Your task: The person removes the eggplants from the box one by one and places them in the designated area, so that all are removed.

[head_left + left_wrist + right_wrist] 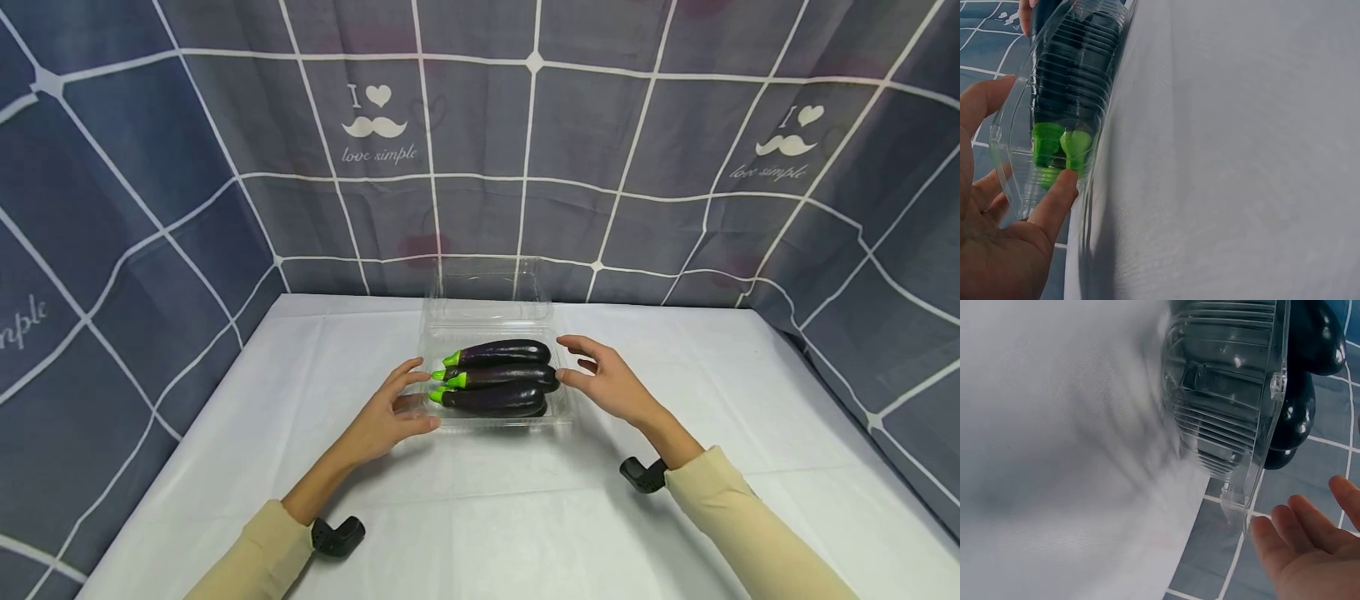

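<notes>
A clear plastic container (501, 422) sits near the far edge of the bench (480, 517), roughly midway between its sides, with a pile of eggplants (510, 378) lying lengthwise in it. Its hinged lid (491, 287) stands raised at the back, in front of the patterned curtain (480, 117). The eggplants are glossy and nearly black, their bright green caps (456, 381) all toward the left end; at least four can be made out, one partly covered by the others.

The left hand (386, 421) is at the container's left end, fingers spread and slightly bent, thumb near the front corner; whether it touches the plastic cannot be told. The right hand (611, 383) is beside the right end, fingers parted and pinching nothing.

Each wrist carries a black device (337, 537), just beyond a beige sleeve (262, 554). White cloth covers the bench; the grey-blue curtain, with white lines and "love simple" lettering, closes off the back and both sides.

The left wrist view shows ribbed plastic between the thumb (1054, 203) and the green caps, which the head view does not. The right wrist view shows the eggplants' rounded ends bulging above the rim (1277, 387), and the right fingers (1316, 525) nearly straight, close to the container's back corner.
</notes>
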`<state>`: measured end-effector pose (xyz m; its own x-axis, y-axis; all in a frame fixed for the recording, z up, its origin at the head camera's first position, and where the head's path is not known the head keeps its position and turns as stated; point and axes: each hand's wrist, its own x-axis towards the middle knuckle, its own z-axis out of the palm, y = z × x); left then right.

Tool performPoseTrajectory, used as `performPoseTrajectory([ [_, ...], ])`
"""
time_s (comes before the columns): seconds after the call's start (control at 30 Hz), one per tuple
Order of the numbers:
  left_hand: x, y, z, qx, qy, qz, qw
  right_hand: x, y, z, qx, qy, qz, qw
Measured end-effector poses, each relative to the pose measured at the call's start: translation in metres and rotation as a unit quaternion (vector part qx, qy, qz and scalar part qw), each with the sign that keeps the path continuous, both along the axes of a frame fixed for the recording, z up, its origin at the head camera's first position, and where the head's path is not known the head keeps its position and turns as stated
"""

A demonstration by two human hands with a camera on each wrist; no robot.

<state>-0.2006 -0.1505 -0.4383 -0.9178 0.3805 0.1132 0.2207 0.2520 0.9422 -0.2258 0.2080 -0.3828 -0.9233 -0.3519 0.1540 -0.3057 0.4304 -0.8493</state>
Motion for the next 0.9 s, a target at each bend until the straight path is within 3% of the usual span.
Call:
performPoseTrajectory([
  [0.37, -0.002, -0.001, -0.002, 0.005, -0.006, -0.003, 1.0000, -0.007, -0.010, 0.010, 0.003, 0.019, -0.006, 1.000],
  [0.9, -0.003, -0.001, 0.000, -0.004, -0.007, -0.003, 1.0000, -0.031, -0.040, 0.028, 0.054, 0.039, 0.033, 0.997],
])
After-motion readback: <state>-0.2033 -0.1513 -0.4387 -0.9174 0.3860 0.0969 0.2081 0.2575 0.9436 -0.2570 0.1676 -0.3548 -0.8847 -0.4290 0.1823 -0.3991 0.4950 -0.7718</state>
